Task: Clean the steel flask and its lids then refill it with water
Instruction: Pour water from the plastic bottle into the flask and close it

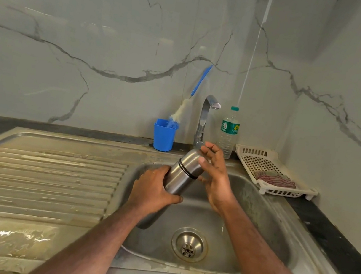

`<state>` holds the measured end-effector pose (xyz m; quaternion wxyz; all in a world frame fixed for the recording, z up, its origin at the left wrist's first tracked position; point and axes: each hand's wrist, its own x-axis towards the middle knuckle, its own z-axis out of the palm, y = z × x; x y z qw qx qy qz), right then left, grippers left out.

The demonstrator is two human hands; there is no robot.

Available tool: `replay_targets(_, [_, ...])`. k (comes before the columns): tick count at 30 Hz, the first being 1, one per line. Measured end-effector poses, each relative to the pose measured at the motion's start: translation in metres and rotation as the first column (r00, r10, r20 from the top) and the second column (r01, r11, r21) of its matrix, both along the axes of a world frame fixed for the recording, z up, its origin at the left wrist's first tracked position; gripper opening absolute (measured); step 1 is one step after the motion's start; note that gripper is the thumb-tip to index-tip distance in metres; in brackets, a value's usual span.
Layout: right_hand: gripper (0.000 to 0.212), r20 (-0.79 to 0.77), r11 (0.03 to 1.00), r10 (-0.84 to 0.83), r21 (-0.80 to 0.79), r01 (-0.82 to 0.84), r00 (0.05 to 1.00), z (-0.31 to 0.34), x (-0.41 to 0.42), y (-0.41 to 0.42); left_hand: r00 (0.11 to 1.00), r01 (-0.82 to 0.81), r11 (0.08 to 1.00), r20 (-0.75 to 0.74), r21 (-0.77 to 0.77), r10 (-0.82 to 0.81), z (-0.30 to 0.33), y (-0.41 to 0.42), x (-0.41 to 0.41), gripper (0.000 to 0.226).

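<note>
Steel flask tilts over sink, long axis up-right, cap end away. Left hand grips body; right hand, fingers loosely curled round cap, is nearer it, prob. to unscrew.

My left hand grips the flask by its body over the sink basin, with my right hand to its right at the lid, and the drain lies below and nearer to me. The drainboard stretches to the left of the basin. Behind the basin stands the tap, a cup holding a bottle brush on its left, a water bottle on its right, and further right a tray with a cloth in it.
</note>
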<state>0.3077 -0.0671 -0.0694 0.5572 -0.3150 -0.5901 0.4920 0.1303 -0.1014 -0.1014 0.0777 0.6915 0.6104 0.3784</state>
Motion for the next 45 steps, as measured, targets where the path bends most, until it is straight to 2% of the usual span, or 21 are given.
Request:
replay_targets(2, [0.054,-0.050,0.998,0.057,-0.009,-0.058,0.997,0.001,0.006,0.001,1.000,0.001,1.000,0.003,-0.007,-0.001,-0.001,0.000,-0.001,0.082])
replay_targets(4, [0.049,-0.030,0.998,0.060,-0.013,-0.060,0.998,0.000,0.008,0.001,1.000,0.002,1.000,-0.005,-0.007,-0.003,-0.001,0.001,-0.002,0.083])
replay_targets(11, [0.039,0.092,0.994,-0.106,0.027,0.104,0.990,0.006,0.010,-0.003,0.999,0.034,0.999,-0.026,-0.019,-0.035,-0.001,-0.002,-0.005,0.087])
replay_targets(13, [0.045,0.153,0.980,-0.198,0.046,0.193,0.968,0.009,0.004,-0.006,0.999,0.030,0.999,-0.033,-0.014,-0.031,0.000,-0.003,-0.006,0.086])
replay_targets(16, [0.067,0.263,0.944,-0.328,0.061,0.324,0.907,0.010,-0.008,-0.009,0.998,0.029,1.000,-0.047,-0.010,-0.030,0.000,-0.003,-0.005,0.086])
replay_targets(18, [0.081,0.296,0.955,-0.289,0.031,0.294,0.910,0.009,-0.012,-0.010,0.998,0.033,0.999,-0.047,-0.012,-0.034,0.000,-0.003,-0.004,0.087])
replay_targets(20, [0.086,0.255,0.984,-0.163,-0.030,0.176,0.953,0.009,-0.010,-0.010,0.999,0.032,0.999,-0.044,-0.012,-0.033,-0.001,-0.003,-0.003,0.087])
replay_targets(24, [0.058,0.029,0.994,0.009,-0.108,-0.006,1.000,0.010,0.013,-0.007,0.999,0.032,0.999,-0.042,-0.021,-0.033,-0.001,-0.002,-0.007,0.088])
replay_targets(27, [0.041,0.067,0.992,0.082,-0.096,-0.076,0.994,0.009,0.022,-0.008,0.999,0.028,0.999,-0.031,-0.033,-0.029,-0.001,-0.001,-0.009,0.089])
replay_targets(32, [0.033,0.070,0.998,-0.025,-0.053,0.029,0.997,0.009,0.016,-0.009,0.999,0.030,0.999,-0.016,-0.029,-0.031,-0.002,-0.003,-0.007,0.089])
replay_targets(37, [0.059,0.180,0.972,-0.225,-0.019,0.232,0.958,0.011,0.002,-0.011,0.999,0.037,0.998,-0.003,-0.044,-0.037,-0.005,-0.002,-0.004,0.083])
replay_targets(39, [0.071,0.239,0.967,-0.236,-0.040,0.253,0.942,0.011,0.003,-0.011,0.999,0.037,0.998,0.010,-0.046,-0.036,-0.005,-0.002,-0.003,0.083])
replay_targets(40, [0.071,0.231,0.974,-0.196,-0.067,0.216,0.953,0.012,0.006,-0.011,0.999,0.035,0.998,0.021,-0.043,-0.034,-0.005,-0.002,-0.002,0.085])
replay_targets(43, [0.052,0.068,0.992,0.003,-0.129,0.006,0.998,0.013,0.021,-0.007,0.999,0.023,0.999,0.040,-0.036,-0.021,-0.004,-0.001,-0.004,0.087])
replay_targets(45, [0.051,0.033,0.986,0.116,-0.123,-0.111,0.993,0.011,0.028,-0.003,0.999,0.028,0.999,0.037,-0.040,-0.026,-0.003,-0.001,-0.006,0.087])
